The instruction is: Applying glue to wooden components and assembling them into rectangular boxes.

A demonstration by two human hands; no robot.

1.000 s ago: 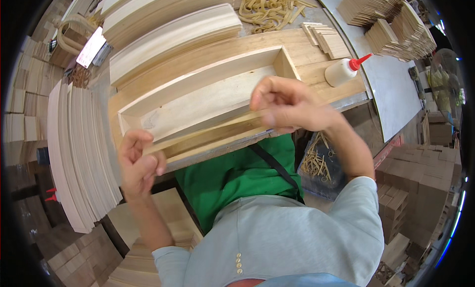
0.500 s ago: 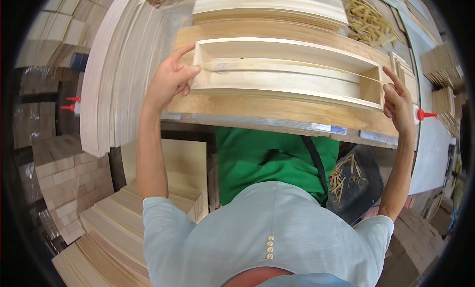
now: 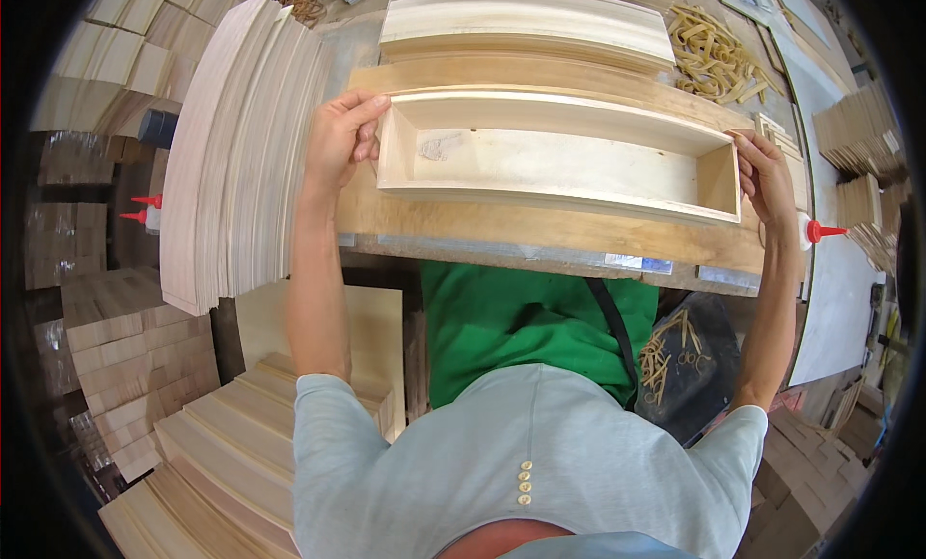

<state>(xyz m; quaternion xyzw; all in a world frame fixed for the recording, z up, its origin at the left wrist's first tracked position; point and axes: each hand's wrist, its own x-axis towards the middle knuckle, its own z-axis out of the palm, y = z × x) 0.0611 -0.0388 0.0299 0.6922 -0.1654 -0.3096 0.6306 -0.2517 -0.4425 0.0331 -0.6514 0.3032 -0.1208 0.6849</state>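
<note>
We hold a long, shallow, pale plywood box (image 3: 559,163), smooth and open-topped, flat on a worn brown wooden board (image 3: 540,236). Our left hand (image 3: 340,139) grips its left end, fingers curled over the rim; our right hand (image 3: 767,178) clasps the right end. A heap of tan rubber bands (image 3: 714,57) lies beyond.

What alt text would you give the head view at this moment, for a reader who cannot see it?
Seen from above, a person grips a long, open wooden box by its two short ends, left hand at one end and right hand at the other, on a wooden workbench. Stacked thin boards lie to the left, rubber bands behind, and a red-capped glue bottle sits at the right.
</note>
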